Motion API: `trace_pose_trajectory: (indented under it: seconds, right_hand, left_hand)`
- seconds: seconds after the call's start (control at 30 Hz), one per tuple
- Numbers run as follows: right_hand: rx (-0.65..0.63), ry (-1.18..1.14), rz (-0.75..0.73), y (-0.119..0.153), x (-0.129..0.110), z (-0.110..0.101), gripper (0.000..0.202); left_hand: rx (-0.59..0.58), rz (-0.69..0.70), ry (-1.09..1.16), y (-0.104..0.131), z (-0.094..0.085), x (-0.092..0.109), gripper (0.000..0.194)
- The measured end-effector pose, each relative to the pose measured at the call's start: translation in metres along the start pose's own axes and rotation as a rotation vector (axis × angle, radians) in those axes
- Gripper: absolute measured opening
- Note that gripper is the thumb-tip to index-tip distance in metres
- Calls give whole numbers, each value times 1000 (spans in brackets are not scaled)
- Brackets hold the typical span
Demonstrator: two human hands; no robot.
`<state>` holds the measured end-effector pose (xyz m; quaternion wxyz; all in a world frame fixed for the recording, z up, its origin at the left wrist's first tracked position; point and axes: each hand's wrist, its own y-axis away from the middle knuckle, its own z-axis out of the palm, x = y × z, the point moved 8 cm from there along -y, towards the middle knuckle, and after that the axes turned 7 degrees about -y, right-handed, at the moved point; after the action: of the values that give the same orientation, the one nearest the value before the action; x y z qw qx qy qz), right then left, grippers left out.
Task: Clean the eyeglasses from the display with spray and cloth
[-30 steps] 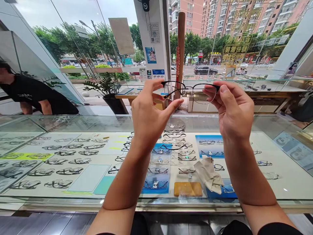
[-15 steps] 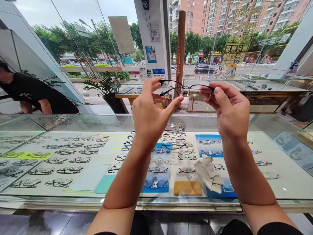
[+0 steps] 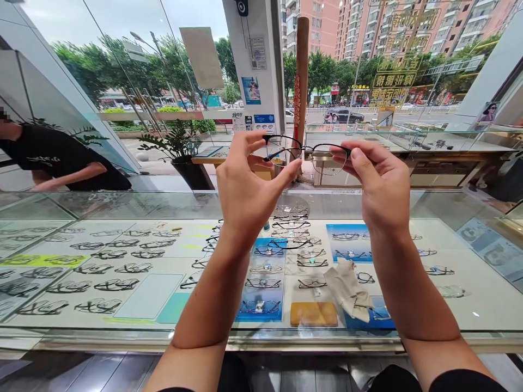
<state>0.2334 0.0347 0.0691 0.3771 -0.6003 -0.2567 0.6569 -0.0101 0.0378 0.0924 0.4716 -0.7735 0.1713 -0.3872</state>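
A pair of black-topped, thin-rimmed glasses [image 3: 307,148] is held up above the glass display counter [image 3: 183,342]. My left hand [image 3: 249,179] grips its left end, fingers at the hinge and a temple arm, thumb stretched toward the left lens. At the right end, my right hand [image 3: 382,182] pinches the frame corner between thumb and fingers. Some fingertips show through the right lens. Below, a grey-beige cloth [image 3: 349,289] and a mustard-yellow case [image 3: 314,314] lie on the counter, among rows of glasses [image 3: 259,307].
Across the counter at the far left, a person in a black shirt [image 3: 61,158] leans over. A potted plant [image 3: 186,152] and a wooden post [image 3: 302,81] stand behind the counter. Farther back is another display case [image 3: 433,142] by the window.
Both hands and the glasses have shifted slightly left. The person at the far left has moved a forearm out across the front of the body.
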Motion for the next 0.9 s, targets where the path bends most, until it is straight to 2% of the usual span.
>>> trace_pose_trajectory:
  seconds: [0.17, 0.4, 0.53, 0.77, 0.9]
  right_hand:
    - [-71, 116, 34, -5, 3, 1, 22]
    - [-287, 230, 161, 0, 7, 19, 22]
    - [-384, 274, 207, 4, 11, 26, 25]
    - [-508, 145, 252, 4, 17, 29, 31]
    - [-516, 89, 265, 4, 19, 28, 35]
  left_hand:
    - [-49, 8, -81, -2, 0, -2, 66]
    - [-276, 109, -281, 2, 12, 11, 59]
    - [-326, 149, -311, 7, 15, 19, 57]
    - [-371, 142, -161, 5, 13, 20, 54]
    - [-388, 120, 1, 3, 16, 17, 60]
